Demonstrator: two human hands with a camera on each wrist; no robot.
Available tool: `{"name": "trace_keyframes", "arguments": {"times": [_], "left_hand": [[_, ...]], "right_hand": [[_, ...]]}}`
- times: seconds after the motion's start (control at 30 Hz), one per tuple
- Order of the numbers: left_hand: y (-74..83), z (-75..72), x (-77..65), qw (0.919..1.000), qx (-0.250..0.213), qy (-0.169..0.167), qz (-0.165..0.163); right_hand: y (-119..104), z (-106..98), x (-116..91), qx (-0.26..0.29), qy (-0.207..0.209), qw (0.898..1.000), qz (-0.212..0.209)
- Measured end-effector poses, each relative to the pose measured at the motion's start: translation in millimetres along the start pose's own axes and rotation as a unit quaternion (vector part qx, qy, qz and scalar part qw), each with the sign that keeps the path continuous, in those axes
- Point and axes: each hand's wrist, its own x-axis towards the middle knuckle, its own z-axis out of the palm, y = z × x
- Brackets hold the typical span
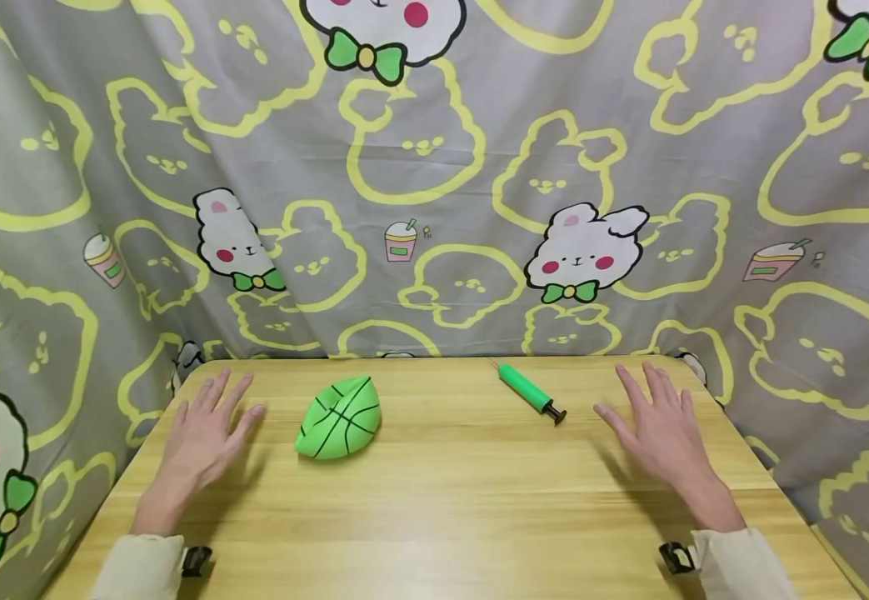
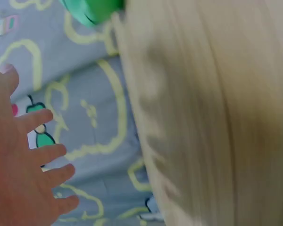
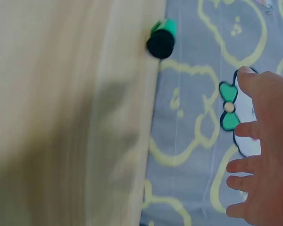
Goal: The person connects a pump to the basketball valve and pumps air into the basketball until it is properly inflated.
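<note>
A crumpled, half-deflated green ball (image 1: 340, 419) with black basketball lines lies on the table, left of the middle. To its right is a slim green hand pump (image 1: 526, 389) with a black handle and a thin needle pointing to the far edge. My left hand (image 1: 207, 429) is spread over the table left of the ball, holding nothing. On the other side, my right hand (image 1: 661, 429) is spread right of the pump, also holding nothing. The ball's edge (image 2: 93, 9) shows at the top of the left wrist view. In the right wrist view the pump's black handle (image 3: 161, 44) faces the camera.
The wooden table (image 1: 434, 517) has a straight far edge. A grey curtain (image 1: 464, 175) with yellow outlines and white rabbit faces hangs behind it and along both sides. Each sleeve (image 1: 140, 567) has a small black device (image 1: 196, 562) at its cuff.
</note>
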Motion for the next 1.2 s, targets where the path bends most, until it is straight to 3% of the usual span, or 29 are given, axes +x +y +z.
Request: {"name": "trace_keyframes", "arguments": {"times": [0.13,0.2,0.37,0.43,0.57,0.8,1.2], "left_hand": [[20.7,3.9,2.6,0.9990,-0.042,0.006,0.011],[31.5,8.1,4.2,0.9961,-0.087,-0.002,0.015],[55.3,27.5,14.1,0.9765,-0.212,-0.033,0.017],[61.8,34.5,18.1,0.9706,-0.237,-0.035,0.020],[71.6,42.2,22.6,0.9682,-0.248,-0.029,0.019],[87.6,49.2,33.5,0.9694,-0.243,-0.035,0.003],[101.8,55.7,40.1,0.9680,-0.237,-0.077,-0.030]], "right_hand": [[-21,12,15,0.035,0.007,0.999,-0.009],[-31,22,23,0.055,0.006,0.998,-0.014],[-45,46,39,0.119,0.012,0.993,-0.016],[-49,54,44,0.144,0.015,0.989,-0.016],[-54,70,53,0.177,0.022,0.984,-0.017],[-56,84,60,0.176,0.024,0.984,0.005],[-64,93,63,0.149,-0.051,0.987,0.037]]}}
